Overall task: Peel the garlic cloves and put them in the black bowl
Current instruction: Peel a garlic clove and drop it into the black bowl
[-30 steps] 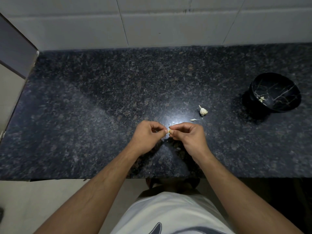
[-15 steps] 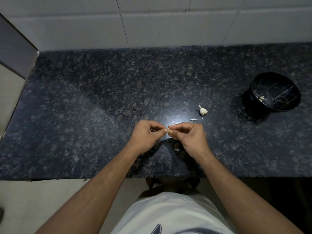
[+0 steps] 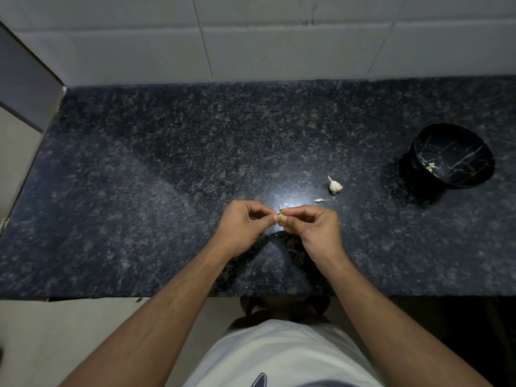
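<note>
A small pale garlic clove is pinched between my left hand and my right hand, just above the dark granite counter near its front edge. Fingertips of both hands cover most of the clove. Another garlic piece with a pointed tip lies on the counter to the right of my hands, and a scrap of skin lies beside it. The black bowl with pale veins stands at the far right, tilted toward me, with a few pale garlic bits inside.
A white tiled wall runs along the back of the counter. A grey panel closes off the left end. The counter's front edge lies just under my forearms.
Both hands stay almost in place; the fingertips shift slightly on the clove, and a bit more of it shows between them.
</note>
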